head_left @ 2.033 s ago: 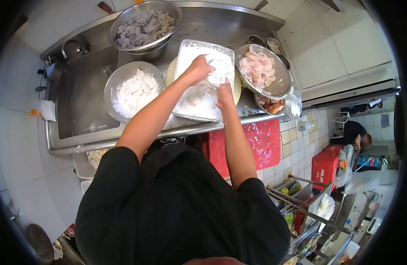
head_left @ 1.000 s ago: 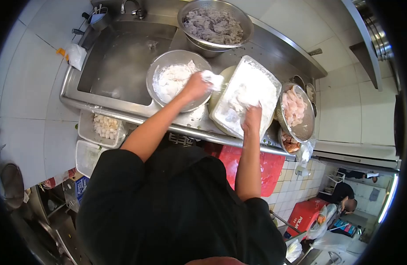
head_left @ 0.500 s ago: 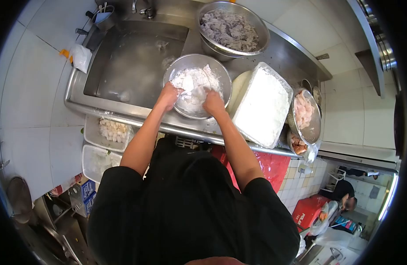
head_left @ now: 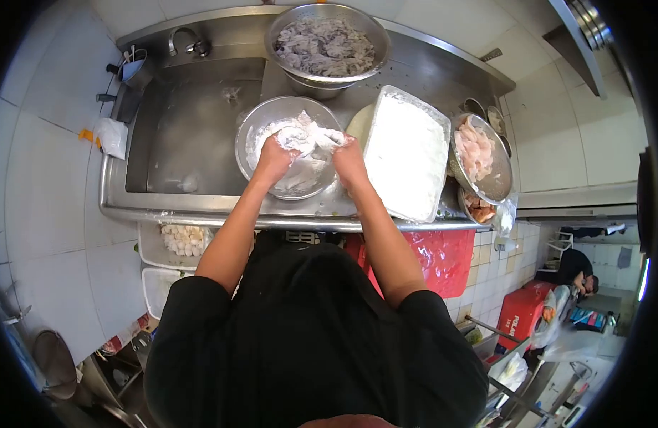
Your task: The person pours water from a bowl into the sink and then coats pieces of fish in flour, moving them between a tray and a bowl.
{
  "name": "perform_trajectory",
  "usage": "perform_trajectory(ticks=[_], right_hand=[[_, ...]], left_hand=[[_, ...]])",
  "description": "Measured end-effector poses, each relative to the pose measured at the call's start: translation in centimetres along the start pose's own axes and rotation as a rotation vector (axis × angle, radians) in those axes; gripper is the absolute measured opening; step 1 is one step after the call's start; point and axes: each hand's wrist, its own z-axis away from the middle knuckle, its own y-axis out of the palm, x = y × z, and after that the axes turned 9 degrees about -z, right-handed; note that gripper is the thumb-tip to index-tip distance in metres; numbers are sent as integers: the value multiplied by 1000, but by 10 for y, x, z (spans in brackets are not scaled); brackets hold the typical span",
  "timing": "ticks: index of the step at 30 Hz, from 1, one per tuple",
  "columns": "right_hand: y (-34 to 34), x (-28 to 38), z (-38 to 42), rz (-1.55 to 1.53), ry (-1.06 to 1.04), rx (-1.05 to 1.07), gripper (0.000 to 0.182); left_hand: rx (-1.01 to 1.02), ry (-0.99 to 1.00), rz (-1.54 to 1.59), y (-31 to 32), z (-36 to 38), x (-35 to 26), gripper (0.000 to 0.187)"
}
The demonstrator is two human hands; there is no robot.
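A steel bowl (head_left: 250,118) with white powder in it stands at the right edge of the sink. Above it, powder-coated pieces (head_left: 311,134) are stretched between my hands. My left hand (head_left: 273,160) is closed on their left end, over the bowl. At the bowl's right rim, my right hand (head_left: 349,160) is closed on the other end. Powder covers the pieces, so their exact number cannot be made out. Just right of my right hand lies a large tray of white powder (head_left: 407,153).
Behind the bowl stands a big bowl of greyish shreds (head_left: 325,46). On the right is a colander of pale meat strips (head_left: 477,150) above a bowl of darker pieces (head_left: 478,208). The sink (head_left: 193,128) lies left. Far right, another person (head_left: 575,267) bends over.
My hands have risen from inside the bowl and lifted the coated pieces, and the right hand has moved to the rim. The head view has shifted, so the counter appears turned and moved left.
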Motion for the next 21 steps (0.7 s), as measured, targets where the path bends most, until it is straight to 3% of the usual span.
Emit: perform_trajectory(ticks=[2,6,9,12,13,15,16,18,21], right_hand=[[-10,11,3,-205,76,-5,26],[-18,42,18,-206,58,-26,25],[-32,42,22,-62,43,12,26],[-51,43,22,470,-148,-47,30],[-64,41,19,517,-247,-109,31],[-102,34,7,592,-402,-171,32],[-121,26,0,497,-343,-293,33],[-154,39,-4,623,-191,-158,45],[-154,40,-7,1071,-169,41,66]], left_hand=[[23,1,89,11,-4,-5,36],[32,11,144,34,-8,-16,33],[66,-45,21,45,-14,-10,34],[-29,-14,-70,49,-17,2,28],[-40,20,-24,44,-19,7,26],[-92,-13,-253,26,-29,18,28],[-127,-30,-369,14,-35,24,30],[-134,-94,-560,-7,-52,51,34],[-31,-142,-954,-16,-58,71,38]])
